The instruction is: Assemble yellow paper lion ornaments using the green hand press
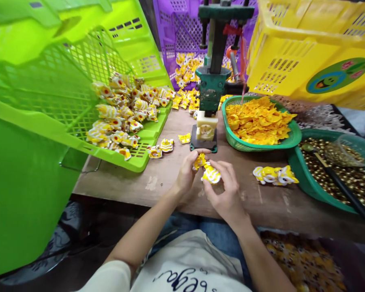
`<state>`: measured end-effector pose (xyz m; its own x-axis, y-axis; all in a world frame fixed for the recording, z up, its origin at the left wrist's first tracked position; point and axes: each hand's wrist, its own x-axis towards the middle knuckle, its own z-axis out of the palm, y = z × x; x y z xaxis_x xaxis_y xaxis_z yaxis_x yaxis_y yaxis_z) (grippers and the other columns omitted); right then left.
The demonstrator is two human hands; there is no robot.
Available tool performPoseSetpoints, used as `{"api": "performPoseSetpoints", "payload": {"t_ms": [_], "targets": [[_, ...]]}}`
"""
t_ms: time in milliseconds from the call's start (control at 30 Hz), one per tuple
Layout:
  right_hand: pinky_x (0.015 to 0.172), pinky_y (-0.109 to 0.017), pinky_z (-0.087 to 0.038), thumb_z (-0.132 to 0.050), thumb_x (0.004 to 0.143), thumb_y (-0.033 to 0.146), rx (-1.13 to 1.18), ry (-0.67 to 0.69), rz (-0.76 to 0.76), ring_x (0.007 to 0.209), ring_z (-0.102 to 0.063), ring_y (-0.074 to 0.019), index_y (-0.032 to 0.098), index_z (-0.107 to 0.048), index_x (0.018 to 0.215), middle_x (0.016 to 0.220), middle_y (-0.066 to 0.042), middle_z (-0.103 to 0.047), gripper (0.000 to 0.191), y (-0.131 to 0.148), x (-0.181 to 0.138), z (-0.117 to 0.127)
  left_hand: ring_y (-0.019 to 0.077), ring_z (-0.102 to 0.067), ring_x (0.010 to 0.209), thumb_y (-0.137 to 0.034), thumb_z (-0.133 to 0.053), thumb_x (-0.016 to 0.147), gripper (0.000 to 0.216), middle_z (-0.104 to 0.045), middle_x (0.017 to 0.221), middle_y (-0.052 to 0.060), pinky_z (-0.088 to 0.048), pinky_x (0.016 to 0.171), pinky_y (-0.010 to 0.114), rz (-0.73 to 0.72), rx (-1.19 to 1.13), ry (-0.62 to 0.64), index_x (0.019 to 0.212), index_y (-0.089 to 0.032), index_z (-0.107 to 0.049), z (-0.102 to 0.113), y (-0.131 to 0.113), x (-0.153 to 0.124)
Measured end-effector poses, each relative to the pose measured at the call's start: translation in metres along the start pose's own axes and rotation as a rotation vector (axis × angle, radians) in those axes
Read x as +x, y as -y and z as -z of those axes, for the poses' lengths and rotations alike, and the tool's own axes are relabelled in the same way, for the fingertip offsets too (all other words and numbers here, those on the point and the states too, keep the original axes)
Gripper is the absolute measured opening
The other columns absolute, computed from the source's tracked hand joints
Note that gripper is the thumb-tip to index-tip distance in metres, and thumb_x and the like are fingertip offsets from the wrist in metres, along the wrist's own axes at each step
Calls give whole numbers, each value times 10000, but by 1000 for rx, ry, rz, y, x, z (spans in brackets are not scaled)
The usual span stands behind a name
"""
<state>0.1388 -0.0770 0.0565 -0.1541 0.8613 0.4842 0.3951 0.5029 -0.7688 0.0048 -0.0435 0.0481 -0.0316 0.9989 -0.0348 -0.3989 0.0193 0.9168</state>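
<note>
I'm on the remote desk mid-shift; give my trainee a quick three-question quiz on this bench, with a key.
1. True or false: the green basket of orange-yellow pieces stands on the left of the press in this view.
2. The black-handled tool rests in: A) the purple crate; B) the tub of gold-coloured beads; C) the yellow crate.
3. Fill in: the white-striped yellow piece is between thumb and fingers of the ____ hand.

Key: 1. False, it stands on the right. 2. B. 3. Right hand.
</note>
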Motion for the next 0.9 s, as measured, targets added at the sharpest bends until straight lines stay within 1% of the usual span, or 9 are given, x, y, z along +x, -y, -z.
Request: {"api": "performPoseSetpoints", "payload": {"t_ms": [100, 167, 400, 500, 567, 667, 800, 900], "targets": [[912, -337, -547, -575, 852, 150, -70, 16, 62, 1031, -612, -201, 210, -571, 1303, 1098, -91, -562, 455, 0, -1, -3, 151, -559, 738, -511, -510, 871, 395, -620, 850, 45, -461, 678, 263, 0, 42, 26, 965, -182, -709, -1, 2, -2], [903, -327, -549, -577, 847, 146, -81, 26, 78, 1029, -610, -200, 200, -570, 1305, 1099, -93, -556, 461, 0, -1, -3, 148, -550, 732, -511, -505, 875, 402, -597, 844, 38, -453, 672, 261, -2, 43, 51, 988, -183, -707, -1, 4, -3], [886, -329, -553, -589, 840, 166, -83, 62, 56, 1026, -612, -206, 203, -583, 1276, 1092, -89, -561, 437, 0, 0, -1, 160, -546, 780, -494, -491, 890, 405, -577, 864, 43, -457, 722, 272, -45, 86, 79, 1028, -174, -696, -1, 7, -5], [873, -318, -557, -587, 833, 157, -91, 92, 53, 1005, -616, -204, 183, -577, 1256, 1086, -93, -564, 423, 2, 2, 1, 153, -539, 777, -495, -529, 880, 391, -568, 863, 39, -452, 716, 262, -26, 45, 82, 1031, -170, -687, -3, 7, -5], [856, -309, -562, -577, 835, 148, -91, 97, 52, 988, -621, -200, 171, -574, 1230, 1081, -98, -563, 396, 4, 3, 2, 142, -533, 755, -509, -555, 869, 395, -562, 859, 32, -443, 687, 247, 6, -13, 92, 1042, -174, -675, -6, 6, -5], [855, -331, -568, -563, 845, 153, -95, 49, 73, 1000, -620, -213, 165, -560, 1213, 1086, -113, -566, 368, 6, 3, -2, 126, -517, 707, -535, -592, 844, 423, -556, 833, 21, -424, 635, 230, 45, -77, 106, 1051, -171, -654, -11, 2, -6], [881, -379, -569, -545, 860, 164, -132, -45, 108, 1031, -614, -237, 155, -540, 1232, 1102, -132, -572, 372, 4, 0, -16, 106, -490, 659, -548, -657, 804, 443, -543, 788, 9, -405, 591, 211, 45, -115, 86, 996, -149, -648, -16, -4, -6], [883, -385, -569, -534, 868, 169, -191, -49, 126, 1061, -613, -251, 145, -516, 1284, 1144, -149, -573, 417, -1, -5, -24, 95, -484, 623, -541, -702, 776, 449, -537, 748, -8, -405, 573, 203, 65, -169, 81, 997, -154, -643, -16, -3, -4]]}}
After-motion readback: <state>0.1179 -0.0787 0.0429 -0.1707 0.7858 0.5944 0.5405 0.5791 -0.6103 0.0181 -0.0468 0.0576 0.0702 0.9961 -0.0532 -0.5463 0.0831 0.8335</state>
